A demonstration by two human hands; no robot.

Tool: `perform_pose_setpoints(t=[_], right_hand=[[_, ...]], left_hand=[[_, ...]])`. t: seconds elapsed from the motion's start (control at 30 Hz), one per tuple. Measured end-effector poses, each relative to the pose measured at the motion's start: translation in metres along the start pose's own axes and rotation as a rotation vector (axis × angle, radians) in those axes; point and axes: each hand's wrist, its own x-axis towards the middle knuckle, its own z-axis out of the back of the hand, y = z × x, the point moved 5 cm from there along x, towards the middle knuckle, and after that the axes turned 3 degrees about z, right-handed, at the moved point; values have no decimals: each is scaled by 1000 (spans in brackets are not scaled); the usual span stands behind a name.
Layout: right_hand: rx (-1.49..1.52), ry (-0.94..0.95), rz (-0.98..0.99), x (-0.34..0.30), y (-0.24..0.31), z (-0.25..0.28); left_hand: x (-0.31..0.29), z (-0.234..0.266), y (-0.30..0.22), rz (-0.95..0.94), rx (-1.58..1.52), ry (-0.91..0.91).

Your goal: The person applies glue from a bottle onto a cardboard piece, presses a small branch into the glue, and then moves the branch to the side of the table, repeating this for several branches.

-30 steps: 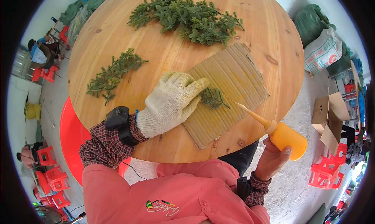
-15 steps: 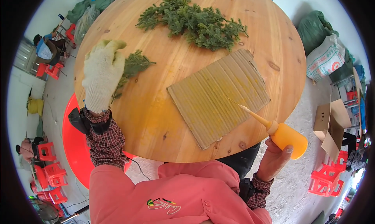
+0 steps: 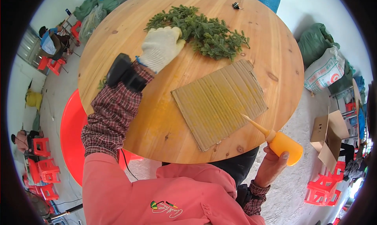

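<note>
Nearest the body, off the table's near right edge, the bare right hand (image 3: 273,164) holds a soft-looking orange squeeze bottle (image 3: 288,149), fingers closed around it and thumb pressed along its base. Its long tapered nozzle (image 3: 255,125) points up and left, the thin tip over a flat rectangular piece of brown corrugated cardboard (image 3: 212,119) smeared with yellow. The cardboard lies askew on a round, knotty, pale wooden table (image 3: 280,95).

Left of it, mostly hidden beyond the plaid sleeve (image 3: 112,111), a bit of green sprig (image 3: 102,83) shows.

Farther in, the left hand (image 3: 161,48), in an off-white knitted glove, is at the near left edge of a loose heap of dark green needled sprigs (image 3: 212,36). Its fingers look bent; I cannot tell whether they grip one.

The step in hand seems to be picking out a sprig; the next move would call for pinching a single stem free while keeping the nozzle clear.

Beyond the heap sits a small black clip (image 3: 236,5).
</note>
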Motion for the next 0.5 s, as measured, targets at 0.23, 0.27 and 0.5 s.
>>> perform_pose_setpoints(t=[0.23, 0.27, 0.5], right_hand=[[-4, -12, 15, 0, 6, 5], [-4, -12, 14, 1, 7, 5], [13, 33, -3, 2, 3, 1]], left_hand=[[18, -17, 2, 132, -9, 171], [18, -13, 9, 138, -111, 137], [5, 17, 31, 156, -754, 194]])
